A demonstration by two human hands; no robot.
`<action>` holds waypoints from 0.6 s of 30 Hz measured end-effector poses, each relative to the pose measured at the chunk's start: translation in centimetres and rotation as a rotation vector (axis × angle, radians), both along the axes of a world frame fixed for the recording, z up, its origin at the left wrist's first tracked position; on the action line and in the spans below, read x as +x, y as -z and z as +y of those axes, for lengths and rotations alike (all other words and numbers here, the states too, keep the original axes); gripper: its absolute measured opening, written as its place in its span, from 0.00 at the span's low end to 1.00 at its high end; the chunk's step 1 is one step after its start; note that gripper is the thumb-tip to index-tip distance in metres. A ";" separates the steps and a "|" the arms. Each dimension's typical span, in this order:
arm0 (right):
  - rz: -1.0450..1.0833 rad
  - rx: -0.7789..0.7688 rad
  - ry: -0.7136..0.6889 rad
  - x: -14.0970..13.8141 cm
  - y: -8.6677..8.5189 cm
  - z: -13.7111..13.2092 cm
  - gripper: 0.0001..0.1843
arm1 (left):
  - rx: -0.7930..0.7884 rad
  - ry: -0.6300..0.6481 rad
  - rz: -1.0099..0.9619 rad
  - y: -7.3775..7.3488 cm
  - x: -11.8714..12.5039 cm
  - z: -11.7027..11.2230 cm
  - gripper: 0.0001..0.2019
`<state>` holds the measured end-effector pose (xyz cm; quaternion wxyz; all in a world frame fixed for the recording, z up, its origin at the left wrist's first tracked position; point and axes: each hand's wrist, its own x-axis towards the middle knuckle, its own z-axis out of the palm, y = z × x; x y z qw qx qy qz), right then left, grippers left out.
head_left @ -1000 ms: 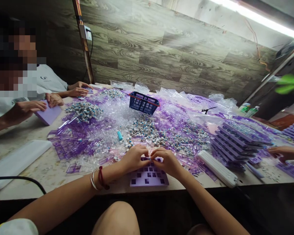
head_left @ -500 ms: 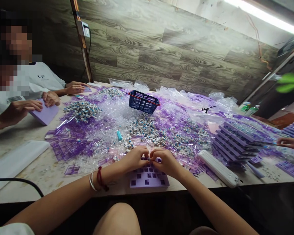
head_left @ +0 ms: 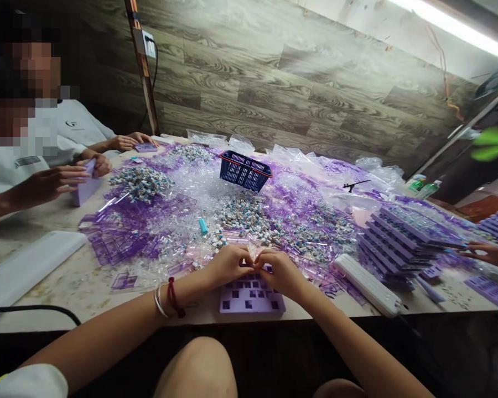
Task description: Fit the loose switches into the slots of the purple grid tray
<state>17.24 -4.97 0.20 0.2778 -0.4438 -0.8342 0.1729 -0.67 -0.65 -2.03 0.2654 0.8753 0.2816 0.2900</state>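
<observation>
My left hand (head_left: 229, 264) and my right hand (head_left: 279, 271) meet fingertip to fingertip over the far edge of a lilac tray (head_left: 252, 297) with square holes, near the table's front edge. Both pinch something small between them that I cannot make out. A red cord and silver bangles (head_left: 168, 299) circle my left wrist. Just beyond my hands lies a heap of small grey and blue parts (head_left: 269, 224) on clear and purple plastic.
A dark blue basket (head_left: 244, 172) stands mid-table. A stack of purple trays (head_left: 402, 239) and a white bar (head_left: 367, 283) lie right. Another person at the left holds a lilac tray (head_left: 85, 185); a further hand (head_left: 487, 253) reaches in at right. White foam (head_left: 27, 267) lies left.
My hands stay pinched together over the tray, barely shifting. The person at the left has tilted their lilac tray up on edge. The hand at right moved slightly.
</observation>
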 end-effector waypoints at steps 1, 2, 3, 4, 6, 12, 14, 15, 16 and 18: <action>0.003 0.004 0.006 -0.1 -0.1 0.0 0.11 | 0.008 0.017 -0.017 -0.1 0.0 0.0 0.02; 0.004 0.005 0.010 -0.2 -0.2 0.1 0.11 | 0.013 0.035 -0.031 -0.2 0.1 0.1 0.02; 0.000 0.001 0.010 -0.2 -0.3 0.1 0.11 | 0.015 0.053 -0.037 -0.2 0.2 0.2 0.02; -0.010 -0.009 0.007 -0.3 -0.5 0.3 0.11 | 0.013 0.073 -0.033 -0.3 0.3 0.2 0.02; -0.049 -0.043 0.001 -0.3 -0.7 0.8 0.13 | -0.004 0.110 -0.006 -0.5 0.4 0.5 0.02; -0.187 -0.185 -0.003 -0.2 -1.3 2.4 0.12 | -0.044 0.190 0.022 -0.1 0.5 1.7 0.05; -0.184 -0.162 0.039 -0.5 -1.2 2.0 0.12 | -0.020 0.190 0.010 0.2 0.4 1.8 0.05; -0.177 -0.134 0.071 -0.7 -1.1 1.6 0.12 | 0.000 0.185 0.009 0.3 0.4 1.8 0.05; -0.164 -0.095 0.108 -0.8 -1.0 1.2 0.13 | 0.019 0.182 0.014 0.3 0.4 1.7 0.05; -0.137 -0.058 0.141 -1.2 -0.7 0.4 0.13 | 0.044 0.165 0.032 0.3 0.2 1.5 0.06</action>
